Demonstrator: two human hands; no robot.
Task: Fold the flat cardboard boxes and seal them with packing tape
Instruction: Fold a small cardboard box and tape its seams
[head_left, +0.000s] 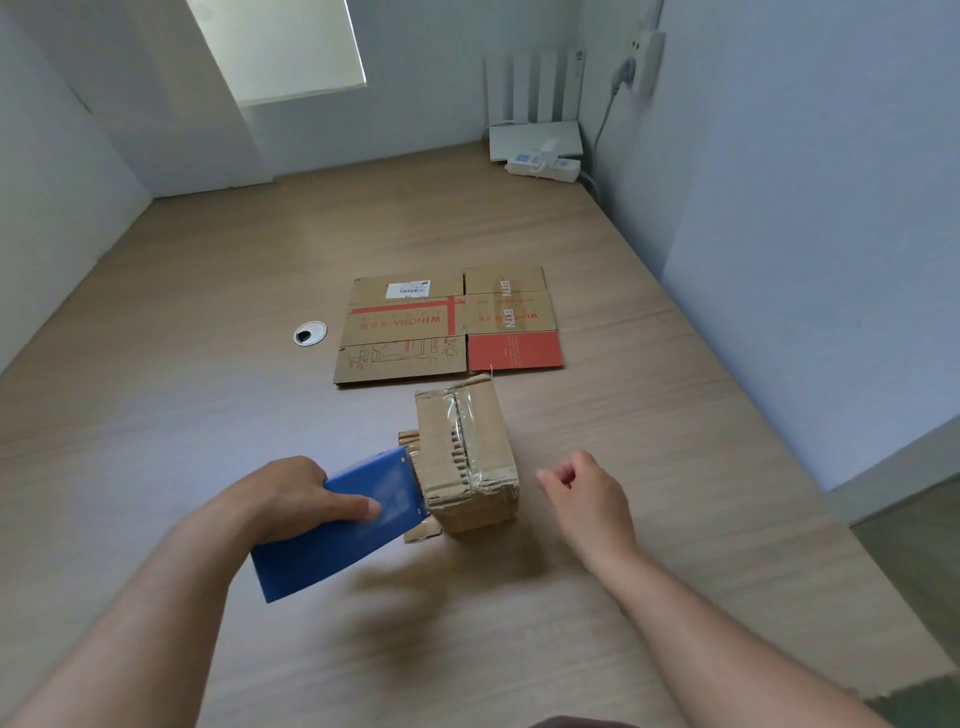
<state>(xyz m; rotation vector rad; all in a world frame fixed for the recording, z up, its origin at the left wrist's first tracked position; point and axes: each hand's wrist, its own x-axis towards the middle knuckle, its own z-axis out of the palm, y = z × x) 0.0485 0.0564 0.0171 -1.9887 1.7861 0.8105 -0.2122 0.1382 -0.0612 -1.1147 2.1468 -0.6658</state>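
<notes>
Centrally, taped box (467, 457); L hand (291, 499) grips blue tape dispenser (337, 540), toothed edge touching box's left side. R hand (587, 504), fingers loosely curled, holds nothing, just right of box. Above centre lies flat box (447, 325).

Bare left hand (291, 499), bare right hand (587, 501), unsleeved forearms (156, 603), dark garment edge (582, 722)

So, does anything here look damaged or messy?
The small box looks battered: its near edge is crumpled and the clear tape over its top is wrinkled. Cardboard bits stick out beside the blue tape dispenser. The flat box behind lies neat.
</notes>
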